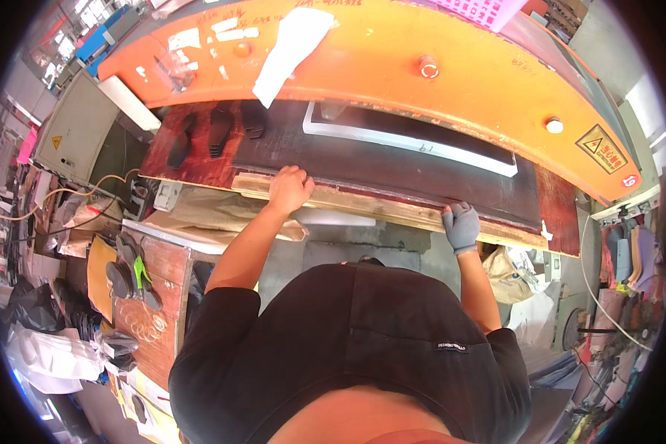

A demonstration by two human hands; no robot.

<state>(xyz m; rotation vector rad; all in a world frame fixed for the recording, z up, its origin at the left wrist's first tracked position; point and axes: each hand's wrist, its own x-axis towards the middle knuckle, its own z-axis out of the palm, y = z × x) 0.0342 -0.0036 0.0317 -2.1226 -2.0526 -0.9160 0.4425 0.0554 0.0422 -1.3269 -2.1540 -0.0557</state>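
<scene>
A long wooden strip (pixel 377 208) runs along the near edge of a dark flat board (pixel 392 169). My left hand (pixel 290 189), bare, is closed over this strip left of the middle, fingers curled on its top. Toward the right end, my right hand (pixel 462 226) in a grey glove grips the same edge, with bare fingertips on top. Beneath the dark board lies a reddish board (pixel 200 164). On the dark board, partly under the orange machine beam (pixel 362 63), sits a long white-edged block (pixel 414 149). Several black sole-shaped pieces (pixel 220 132) lie at the far left.
The beam carries a red push button (pixel 428 67), a pale knob (pixel 554 125) and a white paper (pixel 292 55). At my left stands a wooden side table (pixel 155 325) with shoe soles (pixel 118 280). A grey cabinet (pixel 78 129) stands behind it. Bags (pixel 510 275) lie low at right.
</scene>
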